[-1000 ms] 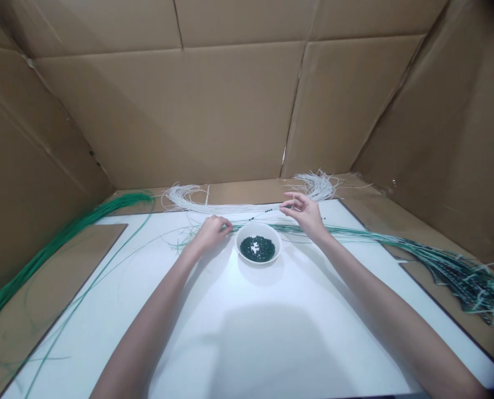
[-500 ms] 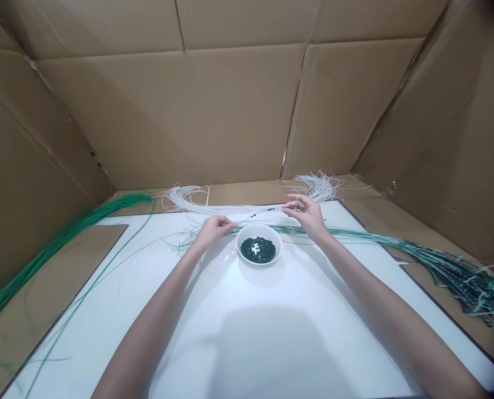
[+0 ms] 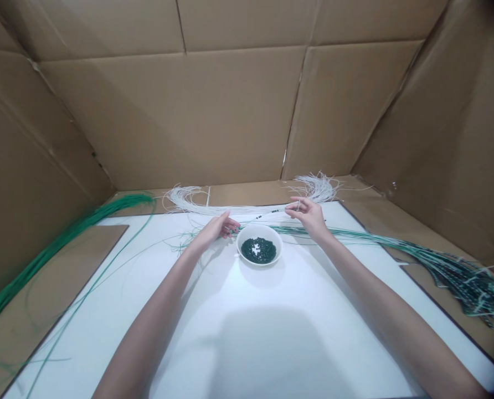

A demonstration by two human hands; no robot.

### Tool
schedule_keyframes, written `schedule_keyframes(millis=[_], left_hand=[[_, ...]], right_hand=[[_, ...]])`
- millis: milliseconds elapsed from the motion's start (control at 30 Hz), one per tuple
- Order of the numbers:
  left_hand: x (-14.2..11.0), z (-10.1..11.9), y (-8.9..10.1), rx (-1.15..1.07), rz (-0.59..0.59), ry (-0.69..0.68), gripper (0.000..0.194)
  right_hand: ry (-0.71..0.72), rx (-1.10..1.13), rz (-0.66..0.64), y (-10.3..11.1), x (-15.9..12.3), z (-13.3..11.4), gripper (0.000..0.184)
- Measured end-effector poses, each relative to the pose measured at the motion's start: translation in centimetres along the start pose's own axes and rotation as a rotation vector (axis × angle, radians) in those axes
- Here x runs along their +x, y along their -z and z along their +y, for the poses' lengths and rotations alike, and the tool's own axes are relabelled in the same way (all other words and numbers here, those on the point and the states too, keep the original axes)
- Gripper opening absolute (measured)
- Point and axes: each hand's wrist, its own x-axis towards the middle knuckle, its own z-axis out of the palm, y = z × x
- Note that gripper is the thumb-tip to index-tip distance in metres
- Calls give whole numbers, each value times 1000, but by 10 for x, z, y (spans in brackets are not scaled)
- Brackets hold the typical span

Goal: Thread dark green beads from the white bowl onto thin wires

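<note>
Dark beaded strand (image 3: 260,216), one

Long axis crosswise, right end higher in view; near one white bowl (image 3: 258,232) on tabletop (image 3: 267,343), between right hand (image 3: 309,216), pinched on it, and left hand (image 3: 216,229), fingers parted; bead clusters (image 3: 275,210), two

brn cardbd walls (image 3: 168,111) | wht tabletop (image 3: 118,293) | soft shadow (image 3: 272,352), nr side

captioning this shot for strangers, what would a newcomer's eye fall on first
Probably the white bowl of dark beads near the picture's middle, with a thin beaded strand just beyond it, pinched by the right hand. Next, likely the bright green strands sweeping along the left side, and the dark beaded bundle fanning out at the far right.
</note>
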Motion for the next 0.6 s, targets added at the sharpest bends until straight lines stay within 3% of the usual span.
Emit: schedule_keyframes(millis=[100,267,400,533,567,600], left_hand=[[-4,2,5,60,-13,-28,26],[-11,7,21,271,0,-26,21],[-14,13,24,270,34,-51,24],[-18,24,15,278,80,-141,28],[-19,27,11,289,79,-158,28],[-21,29,8,295,69,-176,28]], right_hand=[[-7,-1,13,1,1,0,51],[-38,-30,6,4,3,0,62],[-25,-118,16,8,4,0,78],[296,-489,253,-6,-12,-23,85],[399,-566,226,-15,-20,-33,78],[493,-620,108,-26,-28,-42,69]])
